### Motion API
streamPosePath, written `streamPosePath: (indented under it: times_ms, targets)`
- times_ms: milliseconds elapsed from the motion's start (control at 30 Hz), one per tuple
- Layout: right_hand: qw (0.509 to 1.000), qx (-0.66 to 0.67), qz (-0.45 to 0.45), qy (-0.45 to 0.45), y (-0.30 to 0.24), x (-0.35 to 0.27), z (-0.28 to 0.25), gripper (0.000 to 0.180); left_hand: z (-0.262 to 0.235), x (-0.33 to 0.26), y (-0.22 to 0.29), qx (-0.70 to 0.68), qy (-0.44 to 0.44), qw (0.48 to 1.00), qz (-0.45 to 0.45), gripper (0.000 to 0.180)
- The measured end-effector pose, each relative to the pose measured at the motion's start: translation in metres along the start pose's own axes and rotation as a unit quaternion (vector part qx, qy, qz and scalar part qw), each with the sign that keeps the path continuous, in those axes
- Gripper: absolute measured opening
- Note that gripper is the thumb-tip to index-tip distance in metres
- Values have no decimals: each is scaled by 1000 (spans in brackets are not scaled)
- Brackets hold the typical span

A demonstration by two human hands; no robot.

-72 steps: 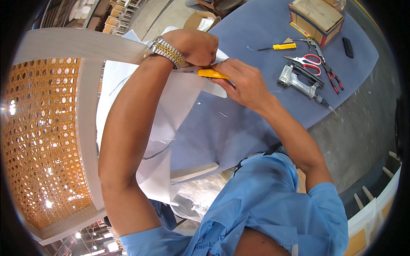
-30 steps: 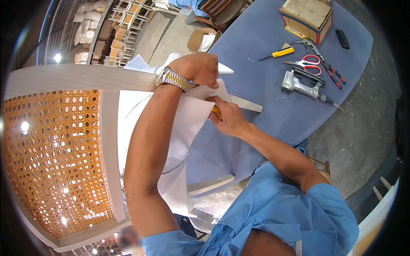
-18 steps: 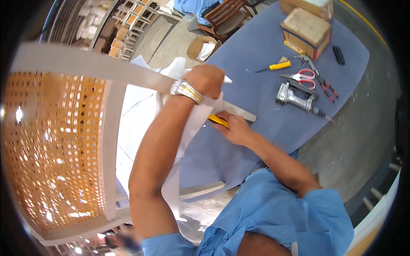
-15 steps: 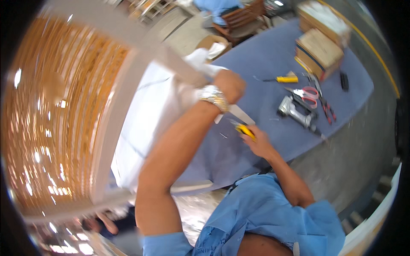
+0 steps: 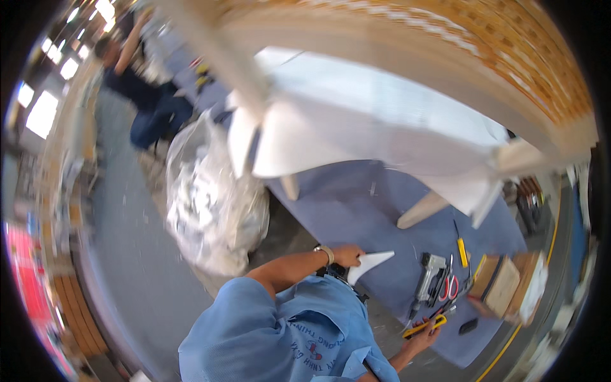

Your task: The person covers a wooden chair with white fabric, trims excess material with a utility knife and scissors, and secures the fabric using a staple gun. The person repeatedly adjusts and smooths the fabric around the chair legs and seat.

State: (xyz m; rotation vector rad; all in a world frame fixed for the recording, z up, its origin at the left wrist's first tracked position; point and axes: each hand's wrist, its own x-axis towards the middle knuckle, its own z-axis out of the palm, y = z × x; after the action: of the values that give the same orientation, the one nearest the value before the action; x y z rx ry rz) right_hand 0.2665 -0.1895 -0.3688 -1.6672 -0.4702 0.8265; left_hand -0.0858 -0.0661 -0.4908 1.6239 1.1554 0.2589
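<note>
My left hand (image 5: pixel 347 256), a watch at its wrist, is closed on a pointed white scrap (image 5: pixel 369 263) close to my body at the near table edge. Lower and to the right, my right hand (image 5: pixel 425 339) grips a yellow utility knife (image 5: pixel 417 328). Beyond them a pale wooden furniture frame (image 5: pixel 426 210) rests on the blue-covered table (image 5: pixel 344 197). White sheet material (image 5: pixel 324 137) hangs from that frame, its lower edge curved. Woven cane (image 5: pixel 503 38) fills the frame's upper part.
On the table's right lie a staple gun (image 5: pixel 428 280), red-handled scissors (image 5: pixel 449 288), a yellow-handled tool (image 5: pixel 463 253) and a black object (image 5: pixel 468 326), near cardboard boxes (image 5: pixel 495 286). A clear bag of white scraps (image 5: pixel 213 210) stands left. Another person (image 5: pixel 137 92) crouches farther off.
The view has swung left. My left hand has come away from the white sheet to my body with a white scrap in it. My right hand has moved nearer the tools, knife still held.
</note>
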Motion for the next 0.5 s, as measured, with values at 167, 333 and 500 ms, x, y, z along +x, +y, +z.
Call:
streamPosePath:
  times_ms: [167, 333, 500]
  targets:
    - [924, -233, -70, -294, 6, 43, 92, 24, -10, -94, -62, -141, 271, 950, -65, 49]
    - [813, -288, -127, -490, 2, 23, 213, 16, 21, -237, -140, -540, 462, 657, -253, 43]
    - [776, -333, -145, -516, 12, -33, 282, 17, -30, -350, -228, -555, 683, 425, -214, 42]
